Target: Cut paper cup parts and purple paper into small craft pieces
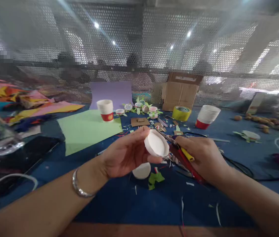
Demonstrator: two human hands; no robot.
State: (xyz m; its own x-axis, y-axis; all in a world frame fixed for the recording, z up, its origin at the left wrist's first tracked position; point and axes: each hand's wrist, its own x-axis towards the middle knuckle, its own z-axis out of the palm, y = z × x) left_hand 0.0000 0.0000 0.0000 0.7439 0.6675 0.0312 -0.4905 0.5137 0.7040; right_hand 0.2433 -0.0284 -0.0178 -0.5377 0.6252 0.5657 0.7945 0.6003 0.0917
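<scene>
In the middle, my left hand [129, 151] holds the shallow white bottom of a paper cup [156, 143], thumb above and fingers beneath, its open side turned towards me. My right hand [203, 156] grips scissors [185, 159] with red and yellow handles. Their metal blades reach the cup bottom's right edge; whether they touch it I cannot tell. Below my left hand, a second white cup piece [141, 171] lies on the blue tabletop [119, 204]. Beside that rests a scrap of green paper [156, 179].
Two stacks of paper cups [105, 110] [207, 117] stand left and right. Between them are small decorated cup pieces [144, 107], yellow tape [181, 113] and a cardboard box [180, 92]. Green paper [87, 130] lies left. A dark cable [238, 164] runs right; a perforated screen [139, 42] rises behind.
</scene>
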